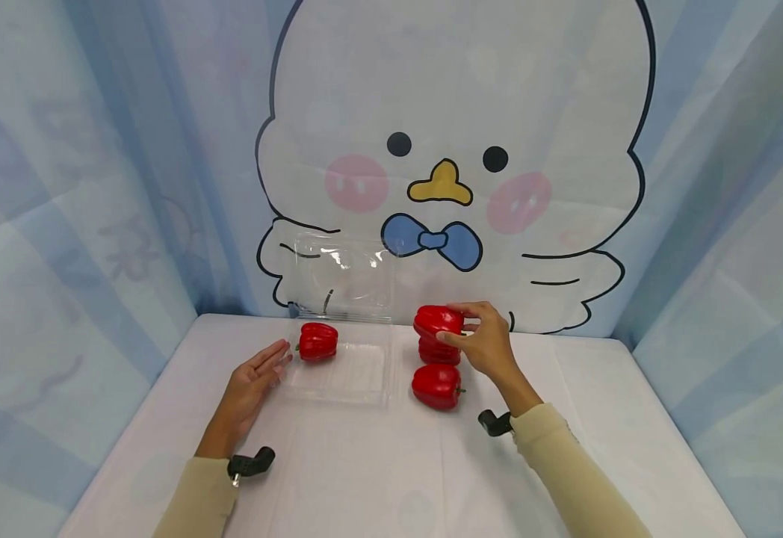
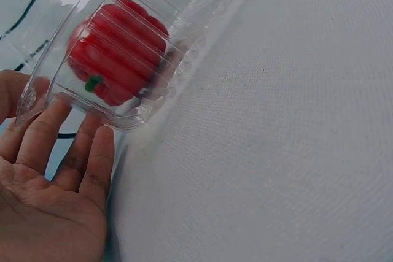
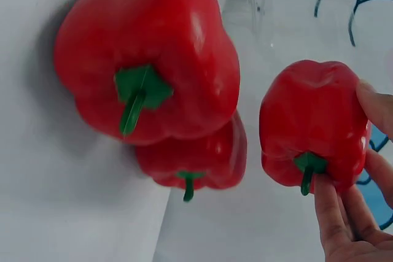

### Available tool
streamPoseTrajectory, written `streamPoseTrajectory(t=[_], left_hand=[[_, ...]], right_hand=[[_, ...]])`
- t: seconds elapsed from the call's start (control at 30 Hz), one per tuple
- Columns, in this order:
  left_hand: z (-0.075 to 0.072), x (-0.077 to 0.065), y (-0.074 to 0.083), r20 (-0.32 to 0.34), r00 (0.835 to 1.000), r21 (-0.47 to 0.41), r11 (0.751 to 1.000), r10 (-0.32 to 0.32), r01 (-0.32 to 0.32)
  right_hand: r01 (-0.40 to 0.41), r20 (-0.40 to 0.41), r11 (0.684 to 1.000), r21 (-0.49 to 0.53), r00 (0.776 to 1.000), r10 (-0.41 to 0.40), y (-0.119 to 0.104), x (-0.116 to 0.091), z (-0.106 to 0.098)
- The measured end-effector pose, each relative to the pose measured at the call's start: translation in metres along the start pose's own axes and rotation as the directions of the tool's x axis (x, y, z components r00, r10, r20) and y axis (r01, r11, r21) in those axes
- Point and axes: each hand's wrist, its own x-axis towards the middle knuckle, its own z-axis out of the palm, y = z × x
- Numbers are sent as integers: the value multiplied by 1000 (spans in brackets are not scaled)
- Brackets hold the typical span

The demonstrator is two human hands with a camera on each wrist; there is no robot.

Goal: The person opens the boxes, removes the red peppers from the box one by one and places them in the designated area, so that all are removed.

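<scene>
A clear plastic clamshell box [image 1: 363, 373] lies with its lid [image 1: 347, 276] raised against the backdrop. One red bell pepper [image 1: 318, 342] with a green stem sits at the left inside it. At the box's left wall is my left hand [image 1: 252, 385], fingers mostly straight with their tips right at the edge in the left wrist view. My right hand [image 1: 487, 340] grips another red bell pepper [image 3: 314, 124] between thumb and fingers, lifted off the table. Two more peppers stay on the table: a nearer one [image 1: 437, 385] and a farther one [image 1: 439, 351], partly hidden under the held pepper in the head view.
A white cloth covers the table [image 1: 364, 471]. Behind it hangs a curtain [image 1: 445, 90] printed with a cartoon bird, and blue-white curtains close off both sides. Each wrist wears a black camera mount.
</scene>
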Motion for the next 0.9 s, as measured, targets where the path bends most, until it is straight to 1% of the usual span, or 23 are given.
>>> streamPoseTrajectory(t=[0.23,0.53,0.9], left_hand=[[-1,0,-1,6,1000,-4,1000,13,-13],[-1,-1,0,3,1000,-1,1000,8,-8],[0,0,-1,2,1000,-4,1000,7,-7]], right_hand=[[3,-26,999,-42,1000,-4,15,-1,-17],[-24,-52,997,-77,998,20,38,-4,-39],[-78,-72,992,-99,995,71,57,-7,-58]])
